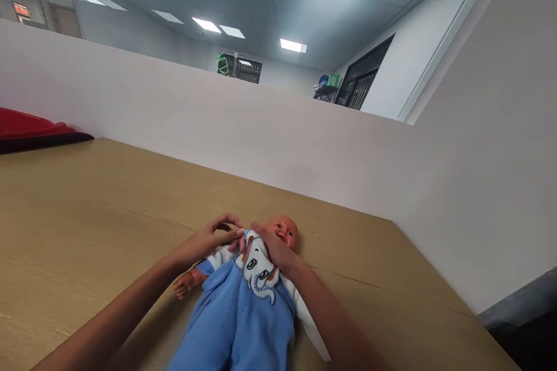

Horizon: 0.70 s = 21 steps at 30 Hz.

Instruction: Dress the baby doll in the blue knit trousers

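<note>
A baby doll [282,227] lies on its back on the tan surface, head away from me. It wears blue overalls [243,307] with an elephant face on the bib, over a white top. At the doll's shoulder on the left of the view, my left hand [224,236] pinches the upper edge of the overalls between thumb and fingers. My right hand [275,249] lies across the upper bib below the doll's chin, its fingertips meeting the same shoulder area. Those fingertips are blurred and partly hidden, so their grip is unclear. One doll hand [186,283] sticks out at the left.
The tan tabletop [108,214] runs back to a low white partition [261,127], with a white wall [487,156] on the right. A red item with a black edge [39,130] sits at the far left. Something dark [526,319] shows beyond the right edge.
</note>
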Each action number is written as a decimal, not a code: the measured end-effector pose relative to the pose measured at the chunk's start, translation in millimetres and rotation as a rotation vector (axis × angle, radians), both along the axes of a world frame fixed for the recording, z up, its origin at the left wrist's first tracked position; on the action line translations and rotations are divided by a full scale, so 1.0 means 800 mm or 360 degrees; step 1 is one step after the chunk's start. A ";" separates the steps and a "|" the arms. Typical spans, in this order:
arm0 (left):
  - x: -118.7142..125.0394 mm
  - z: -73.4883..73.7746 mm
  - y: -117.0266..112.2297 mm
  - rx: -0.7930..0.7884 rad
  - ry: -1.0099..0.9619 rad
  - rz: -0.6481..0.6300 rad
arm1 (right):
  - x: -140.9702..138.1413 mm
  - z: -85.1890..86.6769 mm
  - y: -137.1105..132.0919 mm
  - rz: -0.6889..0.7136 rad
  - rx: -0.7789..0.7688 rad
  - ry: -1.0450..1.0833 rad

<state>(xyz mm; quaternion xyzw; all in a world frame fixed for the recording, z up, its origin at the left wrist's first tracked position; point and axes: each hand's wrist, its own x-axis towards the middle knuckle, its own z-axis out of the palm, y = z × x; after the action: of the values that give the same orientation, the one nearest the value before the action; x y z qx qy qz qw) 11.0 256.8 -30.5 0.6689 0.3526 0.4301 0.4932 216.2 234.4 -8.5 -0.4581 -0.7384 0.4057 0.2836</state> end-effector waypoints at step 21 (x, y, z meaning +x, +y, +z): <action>-0.048 -0.010 -0.080 0.0108 0.1025 0.0289 | -0.066 0.040 0.023 -0.0213 0.0346 -0.1300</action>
<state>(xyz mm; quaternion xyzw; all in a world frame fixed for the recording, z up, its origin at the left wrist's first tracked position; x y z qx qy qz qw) -27.5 193.2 -38.4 0.7524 0.5339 0.2503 0.2937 163.0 252.5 23.3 -0.5955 -0.7971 0.0915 0.0402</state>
